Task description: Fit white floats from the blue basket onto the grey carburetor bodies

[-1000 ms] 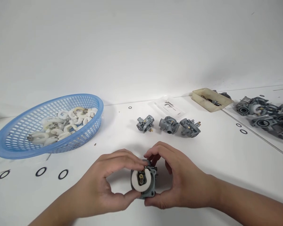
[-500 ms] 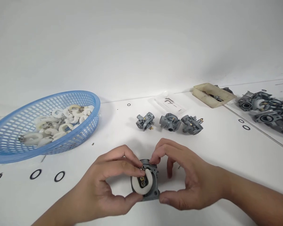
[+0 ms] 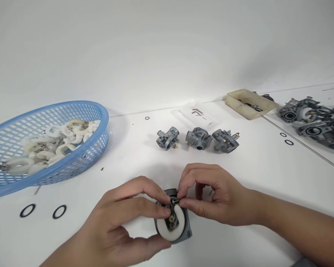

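My left hand (image 3: 125,218) grips a grey metal carburetor (image 3: 188,233) at the front, its thumb at the lower rim and fingertips at the upper left. The carburetor's open side faces me, showing a white C-shaped float (image 3: 172,234) around a brass jet (image 3: 172,218). My right hand (image 3: 222,196) has its thumb and index finger closed together at the upper right of the carburetor, beside the float's top end. Whatever sits between those fingertips is too small and too covered to name.
A blue basket (image 3: 100,137) of white floats stands at left. Behind my hands sit three carburetors (image 3: 198,139) and a plastic bag (image 3: 195,114) with small pins. At right are a beige tray (image 3: 249,111), more carburetors (image 3: 314,129) and black rings (image 3: 288,142); more rings (image 3: 59,211) lie at left.
My right thumb has moved up from the carburetor's lower corner to meet the index finger near its top. My left hand keeps its grip. The view has shifted slightly.
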`<state>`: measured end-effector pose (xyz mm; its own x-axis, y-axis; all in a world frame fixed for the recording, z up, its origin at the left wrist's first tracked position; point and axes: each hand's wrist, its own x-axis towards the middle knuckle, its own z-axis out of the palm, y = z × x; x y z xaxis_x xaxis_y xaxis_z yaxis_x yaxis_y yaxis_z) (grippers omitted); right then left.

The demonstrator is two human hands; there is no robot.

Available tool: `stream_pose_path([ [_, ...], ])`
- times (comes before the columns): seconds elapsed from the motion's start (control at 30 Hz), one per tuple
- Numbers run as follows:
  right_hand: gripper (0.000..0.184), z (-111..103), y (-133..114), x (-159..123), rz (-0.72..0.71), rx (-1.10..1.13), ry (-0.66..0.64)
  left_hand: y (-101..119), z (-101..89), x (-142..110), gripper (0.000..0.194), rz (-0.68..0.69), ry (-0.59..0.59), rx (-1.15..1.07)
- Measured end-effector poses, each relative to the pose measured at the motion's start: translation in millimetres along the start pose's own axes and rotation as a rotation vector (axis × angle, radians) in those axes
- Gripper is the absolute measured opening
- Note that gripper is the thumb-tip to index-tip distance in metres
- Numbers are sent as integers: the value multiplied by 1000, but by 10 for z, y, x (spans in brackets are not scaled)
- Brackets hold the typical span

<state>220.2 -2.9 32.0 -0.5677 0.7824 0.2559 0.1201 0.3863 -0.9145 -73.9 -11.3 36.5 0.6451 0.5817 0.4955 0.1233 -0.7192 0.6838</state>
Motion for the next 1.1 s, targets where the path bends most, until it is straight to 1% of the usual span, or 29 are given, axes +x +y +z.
stream_pose_path([
  [0.17,18,-1,-18,4,101,32,10,-21,-4,-24,37,-23,-2,9],
  [0.23,19,7,-24,-1,108,27,14,-10,-8,-14,40,-26,-11,21],
  [0.43,18,54,-25,-9,102,27,47,43,7,18,50,-117,-17,4],
  [0.67,15,69,-39,-32,106,22,27,93,86,24,48,-86,9,80],
  [0.87,15,64,-34,-33,112,41,22,84,76,35,49,-60,2,60],
  [1.03,19,45,-44,-34,187,140,21,57,80,28,50,-27,15,44],
  [1.1,23,44,-56,-29,219,172,27,64,92,28,51,-35,33,40],
])
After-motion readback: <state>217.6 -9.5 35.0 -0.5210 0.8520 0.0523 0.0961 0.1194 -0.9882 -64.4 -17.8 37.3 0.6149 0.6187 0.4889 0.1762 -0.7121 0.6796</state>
